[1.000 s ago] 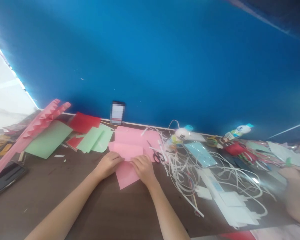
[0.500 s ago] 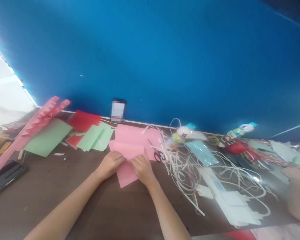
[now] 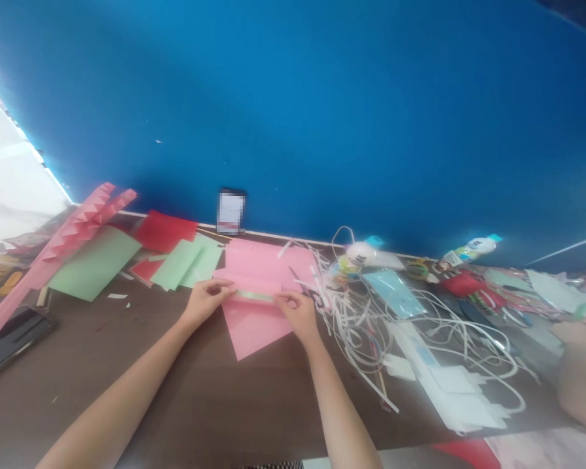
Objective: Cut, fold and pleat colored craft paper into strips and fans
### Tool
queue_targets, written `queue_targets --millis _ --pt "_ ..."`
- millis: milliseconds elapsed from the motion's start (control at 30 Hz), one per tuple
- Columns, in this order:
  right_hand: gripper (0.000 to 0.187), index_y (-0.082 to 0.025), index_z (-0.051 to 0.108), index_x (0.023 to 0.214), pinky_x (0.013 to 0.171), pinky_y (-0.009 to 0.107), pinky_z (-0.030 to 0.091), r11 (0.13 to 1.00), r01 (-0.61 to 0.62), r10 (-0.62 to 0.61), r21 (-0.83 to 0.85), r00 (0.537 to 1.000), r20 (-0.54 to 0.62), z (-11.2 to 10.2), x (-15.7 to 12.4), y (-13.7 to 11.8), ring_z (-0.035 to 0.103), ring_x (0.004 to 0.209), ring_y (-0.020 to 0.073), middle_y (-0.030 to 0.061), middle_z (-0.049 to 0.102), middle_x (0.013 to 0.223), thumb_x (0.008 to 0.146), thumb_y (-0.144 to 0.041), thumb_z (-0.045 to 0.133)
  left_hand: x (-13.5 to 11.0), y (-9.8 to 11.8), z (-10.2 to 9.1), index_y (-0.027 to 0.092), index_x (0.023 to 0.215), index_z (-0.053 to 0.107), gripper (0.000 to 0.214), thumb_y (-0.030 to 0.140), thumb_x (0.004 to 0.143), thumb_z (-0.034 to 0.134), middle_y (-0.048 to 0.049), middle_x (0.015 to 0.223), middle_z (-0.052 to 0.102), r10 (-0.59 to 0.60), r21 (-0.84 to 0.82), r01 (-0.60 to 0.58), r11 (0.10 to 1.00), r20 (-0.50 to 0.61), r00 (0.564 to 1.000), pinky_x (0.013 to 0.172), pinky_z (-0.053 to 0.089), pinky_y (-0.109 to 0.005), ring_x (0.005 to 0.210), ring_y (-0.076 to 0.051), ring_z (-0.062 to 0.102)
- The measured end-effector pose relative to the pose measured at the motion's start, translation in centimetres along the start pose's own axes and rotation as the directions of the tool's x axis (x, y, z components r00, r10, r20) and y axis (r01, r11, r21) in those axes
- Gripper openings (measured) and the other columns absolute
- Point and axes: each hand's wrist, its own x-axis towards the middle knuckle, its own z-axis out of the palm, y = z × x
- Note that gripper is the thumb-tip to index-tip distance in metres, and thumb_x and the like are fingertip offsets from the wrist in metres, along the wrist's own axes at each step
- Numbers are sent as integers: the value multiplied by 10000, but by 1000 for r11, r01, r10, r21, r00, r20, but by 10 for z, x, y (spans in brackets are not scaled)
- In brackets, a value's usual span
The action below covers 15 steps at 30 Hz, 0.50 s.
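A pale green strip (image 3: pixel 254 296), apparently paper, stretches between my two hands over a pink paper sheet (image 3: pixel 254 329). At its left end my left hand (image 3: pixel 208 301) pinches with thumb and fingers. My right hand (image 3: pixel 299 314) pinches the other end the same way. The pink sheet lies at an angle on the brown table, one corner pointing toward me. More pink paper (image 3: pixel 268 255) lies behind it, reaching toward the blue wall. Whether the fingertips also catch the sheet's edge, I cannot tell.
Tangled white cables (image 3: pixel 354 342), a power strip (image 3: pixel 449 384) and a glue bottle (image 3: pixel 356 254) lie right. Green sheets (image 3: pixel 95 264), red paper (image 3: pixel 166 231), pleated pink paper (image 3: pixel 61 254) and a phone (image 3: pixel 14 342) lie left. Another person's hand (image 3: pixel 579 332) is at far right.
My hands have moved apart and slightly up from the sheet's middle. The pale green strip now shows between them. The view has shifted slightly.
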Motion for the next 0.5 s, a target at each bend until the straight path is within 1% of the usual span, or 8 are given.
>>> queue_targets --millis 67,133,200,267,333,400,433,500 --pt "172 -168 668 715 630 287 460 997 -35 34 61 999 20 0 2 2 603 689 180 46 676 717 686 -330 615 1 -2 -1 171 833 691 312 404 626 685 -64 839 702 -29 -63 29 998 -3 1000 728 500 -289 790 -204 643" --pt "169 -166 659 711 634 285 460 997 -21 17 73 999 44 0 3 4 602 684 174 43 673 721 703 -323 595 2 -4 -2 169 846 689 309 403 645 671 -67 841 703 -38 -85 39 996 6 999 723 505 -288 786 -204 648" --pt "156 -177 651 712 653 291 455 999 48 -47 -11 998 36 0 3 5 594 697 172 38 667 724 730 -309 572 2 -6 -2 175 845 690 289 402 672 650 -65 853 703 3 -34 -3 999 17 1000 714 509 -285 788 -201 647" --pt "133 -196 652 736 703 312 442 971 165 -161 -171 986 36 -2 2 6 581 728 177 34 665 742 753 -289 559 2 -7 -3 185 842 691 256 390 705 624 -60 853 701 121 87 -124 988 40 992 700 510 -282 783 -192 641" --pt "119 -214 656 774 759 332 421 898 303 -287 -318 953 97 -6 1 8 569 757 181 31 669 763 778 -258 546 1 -8 -4 194 847 690 215 356 741 596 -56 806 700 309 240 -324 915 99 946 674 507 -283 758 -181 627" --pt "132 -220 656 771 769 333 411 820 405 -366 -403 914 176 -10 1 10 567 764 181 25 672 757 800 -226 527 1 -8 -4 207 842 687 177 307 780 555 -49 759 693 470 377 -512 772 202 859 654 500 -287 727 -173 614" --pt "144 -219 653 759 752 323 415 793 427 -378 -434 904 198 -10 0 11 572 756 178 21 672 751 808 -213 517 0 -9 -3 213 835 684 173 286 797 532 -45 755 690 513 434 -569 698 250 821 641 499 -285 711 -168 612" --pt "164 -215 642 737 703 300 426 767 416 -366 -488 909 200 -9 -1 12 587 719 165 14 669 745 818 -202 501 -3 -9 -1 216 829 672 193 248 827 481 -35 797 687 540 521 -605 603 292 789 615 500 -269 691 -152 619"
